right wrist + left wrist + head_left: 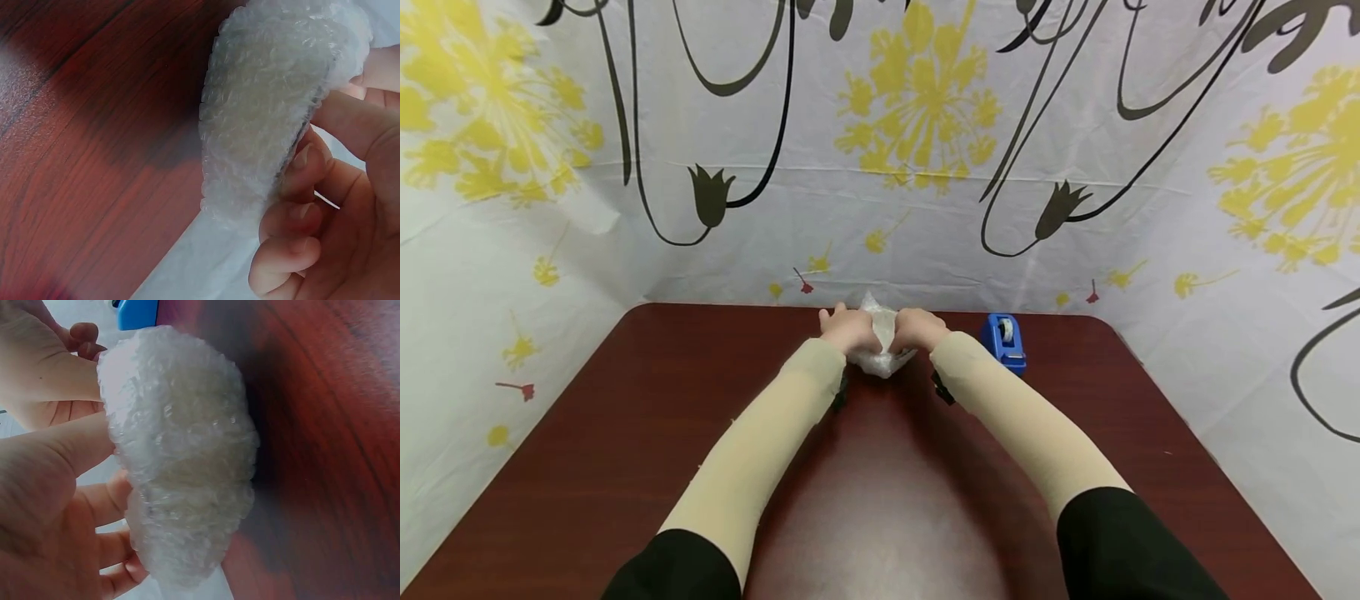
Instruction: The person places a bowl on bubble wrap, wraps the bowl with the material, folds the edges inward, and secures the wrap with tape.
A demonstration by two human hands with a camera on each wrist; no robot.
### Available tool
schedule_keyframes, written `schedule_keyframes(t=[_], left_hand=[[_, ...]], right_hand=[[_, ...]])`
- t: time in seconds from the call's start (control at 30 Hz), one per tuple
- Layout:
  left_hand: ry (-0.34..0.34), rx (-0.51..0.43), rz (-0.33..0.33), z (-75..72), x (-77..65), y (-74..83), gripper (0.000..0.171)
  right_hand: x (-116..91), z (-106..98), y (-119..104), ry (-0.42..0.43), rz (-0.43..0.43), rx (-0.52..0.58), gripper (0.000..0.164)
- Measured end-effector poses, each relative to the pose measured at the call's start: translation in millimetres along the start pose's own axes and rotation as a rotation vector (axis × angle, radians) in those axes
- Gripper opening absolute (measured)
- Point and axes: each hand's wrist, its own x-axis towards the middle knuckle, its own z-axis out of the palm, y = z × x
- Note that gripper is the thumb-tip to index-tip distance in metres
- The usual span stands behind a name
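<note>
A bundle of bubble wrap (882, 363) is between both hands near the table's far edge. My left hand (852, 330) grips it from the left. In the left wrist view, the thumb and fingers of the left hand (44, 512) bend round one side of the puffy bubble wrap (181, 425). From the right, my right hand (919, 330) pinches the wrap. The right wrist view shows curled fingers of the right hand (350, 187) along an edge of the bubble wrap (269, 100). Whatever the wrap may enclose is hidden.
A blue tape dispenser (1004, 343) stands just right of the right hand, near the far edge. Its corner shows at the top of the left wrist view. The dark red wooden table (700, 367) meets a patterned cloth (880, 208) behind and at both sides.
</note>
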Motion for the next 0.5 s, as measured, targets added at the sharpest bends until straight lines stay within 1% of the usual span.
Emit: schedule_keyframes(t=[0.1,0.13,0.2,0.23,0.27,0.37,0.47,0.5], left_hand=[[-0.062,0.002,-0.016,-2.8,-0.3,1.5,0.012],[-0.077,-0.001,-0.021,-3.2,-0.5,1.8,0.012],[-0.099,-0.007,-0.026,-3.4,-0.1,1.5,0.013],[-0.104,-0.008,-0.026,-3.3,0.3,1.0,0.014],[-0.107,-0.012,-0.027,-3.0,0.8,0.2,0.015],[-0.113,-0.038,-0.018,-3.2,2.3,-2.2,0.022],[-0.139,-0.087,-0.017,-4.7,3.5,-4.2,0.022],[-0.147,-0.105,-0.016,-5.6,3.9,-4.5,0.021]], right_hand=[[2,4,-3,0.027,0.022,-0.047,0.016],[2,5,-4,0.038,0.027,-0.061,0.018],[3,7,-5,0.054,0.031,-0.084,0.029],[4,8,-5,0.057,0.033,-0.089,0.035],[4,9,-5,0.053,0.032,-0.091,0.037],[6,6,-5,0.027,0.01,-0.096,0.03],[11,2,-5,-0.033,0.006,-0.122,0.014],[13,0,-6,-0.056,0.007,-0.135,0.011]])
